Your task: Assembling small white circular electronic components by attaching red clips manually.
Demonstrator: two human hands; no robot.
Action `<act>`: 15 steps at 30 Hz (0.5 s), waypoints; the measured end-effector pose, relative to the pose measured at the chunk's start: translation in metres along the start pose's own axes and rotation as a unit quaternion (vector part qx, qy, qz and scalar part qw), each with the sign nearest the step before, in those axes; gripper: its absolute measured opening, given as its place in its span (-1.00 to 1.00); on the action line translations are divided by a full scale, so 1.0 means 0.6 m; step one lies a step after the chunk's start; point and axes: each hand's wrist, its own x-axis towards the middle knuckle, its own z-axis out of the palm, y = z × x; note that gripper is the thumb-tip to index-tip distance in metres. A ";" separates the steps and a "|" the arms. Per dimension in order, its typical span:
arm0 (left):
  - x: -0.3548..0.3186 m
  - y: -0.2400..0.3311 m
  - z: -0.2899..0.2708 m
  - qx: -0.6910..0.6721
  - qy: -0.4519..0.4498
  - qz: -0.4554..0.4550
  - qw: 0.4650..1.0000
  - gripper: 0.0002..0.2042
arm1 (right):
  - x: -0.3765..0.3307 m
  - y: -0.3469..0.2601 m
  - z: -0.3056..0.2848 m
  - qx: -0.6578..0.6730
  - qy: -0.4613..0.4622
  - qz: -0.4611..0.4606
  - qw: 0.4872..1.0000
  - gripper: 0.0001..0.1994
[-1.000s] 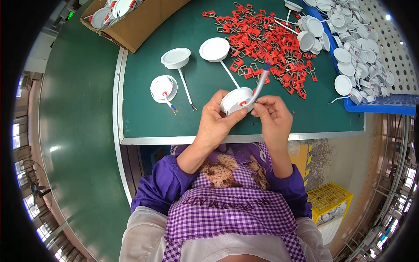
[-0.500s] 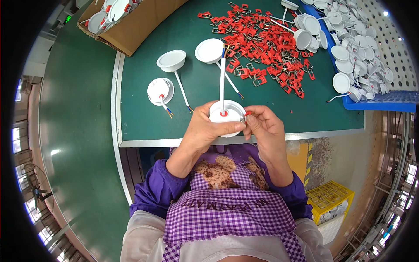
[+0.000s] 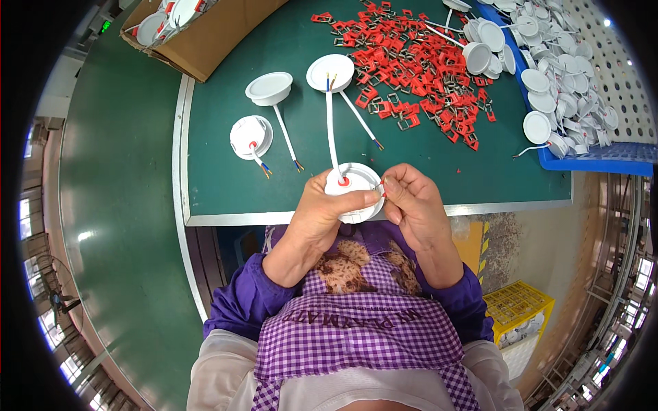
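Note:
My left hand (image 3: 327, 209) grips a round white lamp housing (image 3: 354, 183) with a red grommet in its back, held over the near edge of the green table (image 3: 219, 171). A white cable (image 3: 331, 130) rises from the housing and points away from me. My right hand (image 3: 410, 202) pinches a small red spring clip (image 3: 384, 192) against the housing's right rim. The clip is mostly hidden by my fingers.
Three more white housings with cables (image 3: 251, 135) (image 3: 269, 88) (image 3: 330, 72) lie on the table. A heap of red spring clips (image 3: 418, 65) spreads at the back. A blue tray (image 3: 582, 103) of white housings stands right, a cardboard box (image 3: 205, 34) back left, a yellow crate (image 3: 517, 308) on the floor.
The housing has turned in my hands, so its cable swung from lying to the right to pointing straight away. My right hand has shifted onto the housing's right rim.

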 end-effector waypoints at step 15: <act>0.017 0.011 -0.020 0.026 -0.068 0.019 0.997 -0.59 | 0.041 -0.020 -0.030 -0.144 0.037 -0.002 0.989 -0.87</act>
